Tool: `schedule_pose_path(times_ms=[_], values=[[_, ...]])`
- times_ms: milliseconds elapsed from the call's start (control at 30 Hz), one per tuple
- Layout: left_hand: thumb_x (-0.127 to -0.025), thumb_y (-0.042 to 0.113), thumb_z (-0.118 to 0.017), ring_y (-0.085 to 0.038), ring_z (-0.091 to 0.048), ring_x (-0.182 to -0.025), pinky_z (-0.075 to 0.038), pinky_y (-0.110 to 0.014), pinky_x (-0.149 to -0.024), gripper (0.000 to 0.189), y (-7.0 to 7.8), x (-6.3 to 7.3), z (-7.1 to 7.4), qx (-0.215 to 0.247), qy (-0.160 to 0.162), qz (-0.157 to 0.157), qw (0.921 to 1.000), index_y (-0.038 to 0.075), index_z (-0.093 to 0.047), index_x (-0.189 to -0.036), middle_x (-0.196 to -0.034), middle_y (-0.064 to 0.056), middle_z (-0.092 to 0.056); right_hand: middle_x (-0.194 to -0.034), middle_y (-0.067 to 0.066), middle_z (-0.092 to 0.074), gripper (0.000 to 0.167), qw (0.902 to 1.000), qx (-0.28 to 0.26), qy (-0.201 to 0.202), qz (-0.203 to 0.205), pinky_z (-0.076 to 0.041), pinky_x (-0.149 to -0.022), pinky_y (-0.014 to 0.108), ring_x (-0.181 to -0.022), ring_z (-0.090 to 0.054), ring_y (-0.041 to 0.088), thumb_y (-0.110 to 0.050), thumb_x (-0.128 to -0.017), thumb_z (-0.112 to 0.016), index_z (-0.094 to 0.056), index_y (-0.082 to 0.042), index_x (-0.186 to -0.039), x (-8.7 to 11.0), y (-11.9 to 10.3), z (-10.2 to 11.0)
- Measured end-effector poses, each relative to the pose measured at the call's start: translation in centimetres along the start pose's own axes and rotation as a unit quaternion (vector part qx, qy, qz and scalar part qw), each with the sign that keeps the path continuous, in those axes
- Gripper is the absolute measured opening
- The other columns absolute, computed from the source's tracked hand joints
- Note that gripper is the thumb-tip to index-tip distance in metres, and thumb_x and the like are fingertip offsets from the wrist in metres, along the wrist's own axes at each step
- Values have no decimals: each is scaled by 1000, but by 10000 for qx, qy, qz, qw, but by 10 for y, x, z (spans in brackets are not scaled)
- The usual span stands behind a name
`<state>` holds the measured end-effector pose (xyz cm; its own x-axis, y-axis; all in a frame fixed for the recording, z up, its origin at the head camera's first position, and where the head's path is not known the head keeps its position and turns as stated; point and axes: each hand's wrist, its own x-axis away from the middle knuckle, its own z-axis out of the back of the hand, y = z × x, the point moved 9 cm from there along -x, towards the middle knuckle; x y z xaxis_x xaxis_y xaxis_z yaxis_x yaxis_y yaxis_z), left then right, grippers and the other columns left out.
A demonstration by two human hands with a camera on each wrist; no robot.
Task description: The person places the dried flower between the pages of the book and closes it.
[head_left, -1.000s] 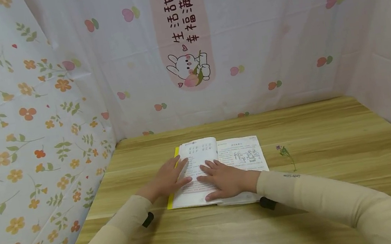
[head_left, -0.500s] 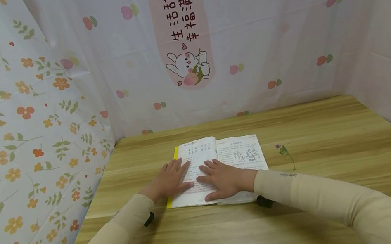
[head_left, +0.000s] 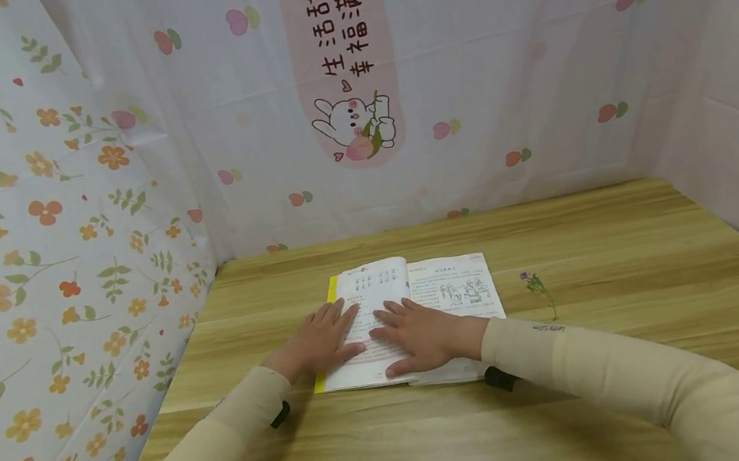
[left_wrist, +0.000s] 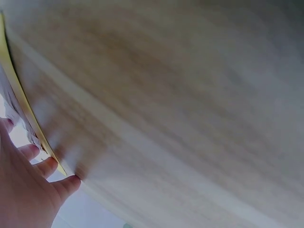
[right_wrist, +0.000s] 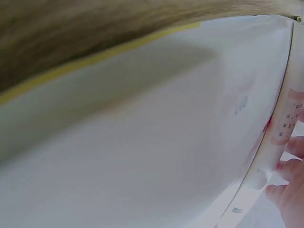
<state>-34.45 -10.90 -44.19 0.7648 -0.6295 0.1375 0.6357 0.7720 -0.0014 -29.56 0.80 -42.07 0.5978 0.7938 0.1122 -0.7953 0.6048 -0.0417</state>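
An open book with printed pages and a yellow cover edge lies on the wooden table. My left hand rests on its left page near the outer edge, fingers spread; in the left wrist view the fingertips reach over the yellow edge. Fingers straight and apart, my right hand lies across the lower part of the left page by the fold. The right wrist view shows a white page up close, with the right fingers at the right border.
A small purple flower with a green stem lies on the table to the right of the book. Patterned cloth hangs behind the table, and flowered cloth hangs along the left side.
My left hand has shifted slightly down the page and its fingers have drawn closer together since a second ago. The right hand stays nearly in place, and the book remains open.
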Motion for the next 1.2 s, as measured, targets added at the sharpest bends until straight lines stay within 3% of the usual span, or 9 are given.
schedule_pose_path(times_ms=[200,433,700,833,1067,1200], values=[[-97,62,-39,-40,-27,-139,-26,-55,-109,79,-1,0,0,-9,-39,58,10000,11,-22,-155,-155,-21,-25,-156,13,-28,75,9992,-211,348,-38,-18,-113,51,-144,-22,32,-62,-95,-44,-36,-12,-151,12,8,15],[-96,64,-38,-39,-26,-140,-24,-53,-110,81,-3,1,-2,43,-106,196,9997,13,-22,-156,-156,-20,-23,-154,13,-33,69,9933,-629,925,-293,-22,-111,50,-142,-27,32,-52,-96,-53,-38,-11,-149,43,33,41],[-96,64,-38,-39,-25,-140,-24,-53,-110,81,-3,0,-1,115,-33,162,9998,13,-21,-156,-156,-20,-23,-141,17,-50,58,9749,-813,1913,-804,-36,-103,52,-130,-46,35,-34,-92,-68,-51,-4,-140,90,72,59],[-96,64,-38,-39,-25,-140,-24,-54,-110,80,-3,1,-1,106,-16,143,9998,12,-22,-156,-156,-20,-23,-136,18,-55,53,9537,-1288,2292,-1463,-41,-98,53,-123,-52,37,-26,-92,-69,-53,-2,-137,117,99,57],[-97,63,-38,-40,-25,-140,-23,-54,-110,80,-3,1,0,150,4,108,9998,11,-22,-156,-156,-21,-23,-126,23,-58,46,8867,-2472,3015,-2487,-48,-85,53,-112,-56,38,-22,-97,-63,-52,3,-134,167,148,44],[-97,63,-38,-40,-24,-141,-23,-54,-110,80,-2,1,0,162,-44,129,9998,12,-21,-156,-156,-21,-22,-118,23,-59,48,8583,-2875,3075,-2935,-48,-83,50,-106,-57,38,-28,-98,-60,-52,4,-133,188,166,33]])
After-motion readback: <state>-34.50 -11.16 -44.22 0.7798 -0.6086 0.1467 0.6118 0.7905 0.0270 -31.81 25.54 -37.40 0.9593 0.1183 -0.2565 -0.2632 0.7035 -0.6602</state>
